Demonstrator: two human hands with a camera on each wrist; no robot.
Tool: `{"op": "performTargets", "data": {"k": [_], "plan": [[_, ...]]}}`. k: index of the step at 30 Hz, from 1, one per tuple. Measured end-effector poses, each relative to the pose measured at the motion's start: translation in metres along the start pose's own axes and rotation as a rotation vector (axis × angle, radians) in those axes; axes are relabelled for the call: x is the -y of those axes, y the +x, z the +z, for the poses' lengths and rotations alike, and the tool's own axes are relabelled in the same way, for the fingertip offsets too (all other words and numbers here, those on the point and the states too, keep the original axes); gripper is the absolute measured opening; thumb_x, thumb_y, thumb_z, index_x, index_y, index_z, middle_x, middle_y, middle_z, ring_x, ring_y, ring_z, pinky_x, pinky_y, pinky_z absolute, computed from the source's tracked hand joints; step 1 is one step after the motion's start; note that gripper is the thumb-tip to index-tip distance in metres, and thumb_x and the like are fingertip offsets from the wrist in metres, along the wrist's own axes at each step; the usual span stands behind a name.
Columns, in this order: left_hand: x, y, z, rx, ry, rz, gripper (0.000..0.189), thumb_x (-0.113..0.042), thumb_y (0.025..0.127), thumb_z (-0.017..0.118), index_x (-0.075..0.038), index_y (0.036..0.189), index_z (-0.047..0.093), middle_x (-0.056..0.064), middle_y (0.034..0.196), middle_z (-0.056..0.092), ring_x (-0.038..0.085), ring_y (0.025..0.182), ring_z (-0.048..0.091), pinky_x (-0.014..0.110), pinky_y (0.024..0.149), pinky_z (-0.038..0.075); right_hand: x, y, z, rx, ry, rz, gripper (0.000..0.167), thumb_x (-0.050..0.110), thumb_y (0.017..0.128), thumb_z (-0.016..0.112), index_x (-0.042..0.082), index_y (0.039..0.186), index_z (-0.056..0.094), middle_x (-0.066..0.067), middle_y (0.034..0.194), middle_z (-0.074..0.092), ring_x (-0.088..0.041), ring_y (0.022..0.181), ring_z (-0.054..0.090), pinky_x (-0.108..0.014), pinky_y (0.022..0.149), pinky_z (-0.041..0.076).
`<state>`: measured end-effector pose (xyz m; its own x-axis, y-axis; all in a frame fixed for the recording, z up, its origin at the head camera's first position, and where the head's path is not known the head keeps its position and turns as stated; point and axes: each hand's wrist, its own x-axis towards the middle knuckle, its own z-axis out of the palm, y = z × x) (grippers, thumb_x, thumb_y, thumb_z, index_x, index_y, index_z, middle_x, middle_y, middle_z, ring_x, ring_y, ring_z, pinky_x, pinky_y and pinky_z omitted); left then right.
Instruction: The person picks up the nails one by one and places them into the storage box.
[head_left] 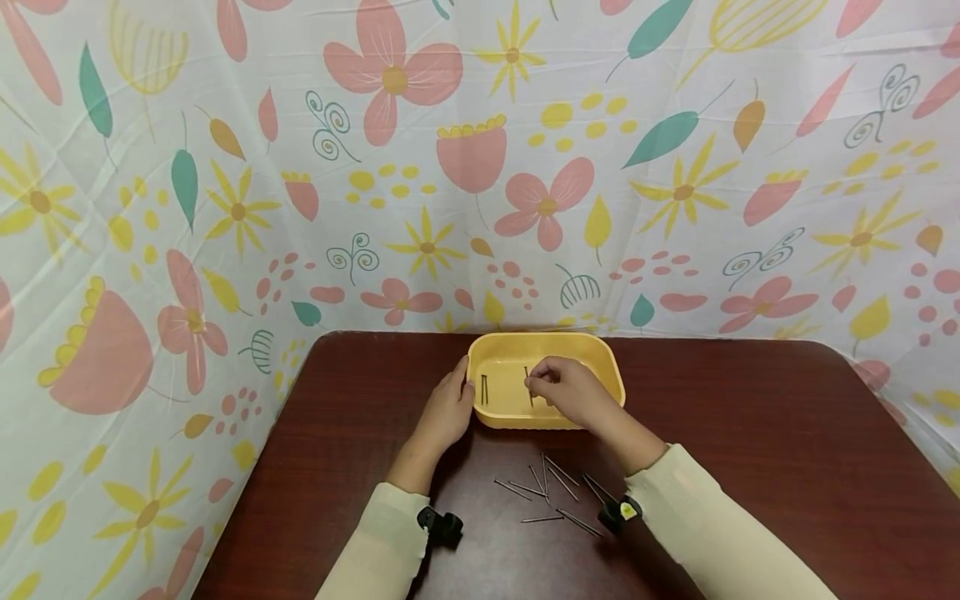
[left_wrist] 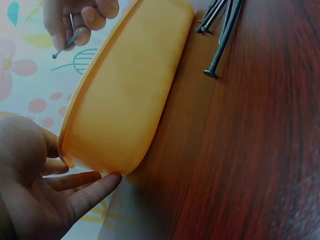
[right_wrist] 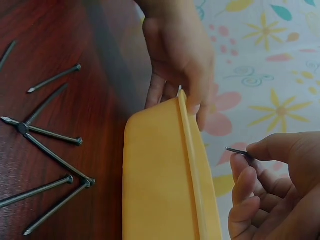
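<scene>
A yellow plastic tray [head_left: 540, 422] rests on the table. At its left end my left hand [head_left: 447, 410] grips the rim, with the thumb over the edge and the fingers against the outer wall, as the left wrist view [left_wrist: 35, 185] also has it. Above the inside of the tray, my right hand [head_left: 572, 392] pinches a steel nail [right_wrist: 236, 151] between thumb and fingertips. Two nails [head_left: 484, 390] stand out side by side within the tray at the left. Several loose nails [head_left: 513, 490] lie scattered on the table in front of the tray, between my forearms.
The dark reddish wooden table [head_left: 360, 375] extends to both sides of the tray. Behind it and along the left hangs a flower-patterned cloth [head_left: 420, 275]. Black devices are strapped to the left wrist [head_left: 442, 527] and right wrist [head_left: 619, 513]; the right one is close to some nails.
</scene>
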<state>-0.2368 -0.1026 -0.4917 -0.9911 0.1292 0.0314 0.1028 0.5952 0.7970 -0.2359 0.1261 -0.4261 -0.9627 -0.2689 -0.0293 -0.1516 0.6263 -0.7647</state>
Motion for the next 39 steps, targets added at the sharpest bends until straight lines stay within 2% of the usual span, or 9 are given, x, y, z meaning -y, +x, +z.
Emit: {"op": "performTargets", "data": {"k": [8, 14, 18, 24, 31, 35, 39], "plan": [[-0.001, -0.002, -0.001, 0.01, -0.023, -0.007, 0.056, -0.028, 0.11, 0.038, -0.014, 0.162, 0.025, 0.023, 0.159, 0.038, 0.039, 0.147, 0.038, 0.056, 0.119, 0.033, -0.002, 0.018, 0.005, 0.023, -0.013, 0.059, 0.021, 0.029, 0.098, 0.063, 0.011, 0.093, 0.073, -0.002, 0.089, 0.072, -0.016, 0.075, 0.06, -0.028, 0.068, 0.05], [0.0, -0.002, -0.001, 0.005, -0.028, -0.011, 0.056, -0.029, 0.11, 0.038, -0.014, 0.162, 0.025, 0.023, 0.16, 0.037, 0.04, 0.148, 0.037, 0.056, 0.12, 0.033, -0.003, 0.035, 0.012, 0.048, -0.041, 0.059, 0.025, 0.028, 0.099, 0.061, 0.011, 0.085, 0.073, -0.003, 0.086, 0.072, -0.016, 0.069, 0.06, -0.027, 0.062, 0.047], [0.001, -0.001, 0.0, 0.003, -0.023, -0.018, 0.056, -0.03, 0.11, 0.038, -0.015, 0.162, 0.025, 0.023, 0.16, 0.037, 0.039, 0.148, 0.037, 0.056, 0.119, 0.033, -0.004, 0.044, 0.015, 0.067, -0.066, 0.092, 0.026, 0.027, 0.098, 0.062, 0.011, 0.081, 0.073, -0.003, 0.086, 0.072, -0.015, 0.066, 0.058, -0.027, 0.06, 0.045], [-0.001, -0.001, 0.0, 0.002, -0.016, -0.019, 0.056, -0.03, 0.11, 0.038, -0.015, 0.162, 0.025, 0.022, 0.16, 0.038, 0.039, 0.148, 0.037, 0.056, 0.119, 0.033, -0.007, 0.054, 0.02, 0.096, -0.081, 0.143, 0.025, 0.026, 0.097, 0.062, 0.012, 0.079, 0.072, -0.003, 0.085, 0.072, -0.014, 0.064, 0.056, -0.026, 0.058, 0.044], [0.0, -0.001, 0.001, 0.007, -0.011, -0.012, 0.055, -0.026, 0.11, 0.039, -0.013, 0.162, 0.026, 0.023, 0.159, 0.039, 0.04, 0.146, 0.039, 0.058, 0.118, 0.034, -0.01, 0.06, 0.027, 0.131, -0.104, 0.174, 0.026, 0.024, 0.097, 0.063, 0.008, 0.078, 0.071, -0.005, 0.09, 0.075, -0.015, 0.066, 0.055, -0.026, 0.06, 0.044], [0.001, 0.0, 0.0, 0.002, -0.01, -0.009, 0.056, -0.026, 0.11, 0.039, -0.012, 0.162, 0.026, 0.023, 0.159, 0.039, 0.04, 0.146, 0.039, 0.057, 0.118, 0.034, -0.01, 0.065, 0.033, 0.144, -0.12, 0.183, 0.026, 0.024, 0.094, 0.064, 0.008, 0.074, 0.071, -0.003, 0.078, 0.07, -0.014, 0.063, 0.053, -0.026, 0.058, 0.043], [0.002, 0.002, 0.001, 0.0, -0.007, -0.005, 0.056, -0.027, 0.11, 0.039, -0.013, 0.162, 0.025, 0.023, 0.159, 0.038, 0.04, 0.146, 0.039, 0.056, 0.118, 0.034, -0.009, 0.07, 0.039, 0.165, -0.132, 0.201, 0.03, 0.023, 0.092, 0.065, 0.011, 0.064, 0.066, 0.001, 0.06, 0.055, -0.013, 0.055, 0.043, -0.025, 0.053, 0.039]]}}
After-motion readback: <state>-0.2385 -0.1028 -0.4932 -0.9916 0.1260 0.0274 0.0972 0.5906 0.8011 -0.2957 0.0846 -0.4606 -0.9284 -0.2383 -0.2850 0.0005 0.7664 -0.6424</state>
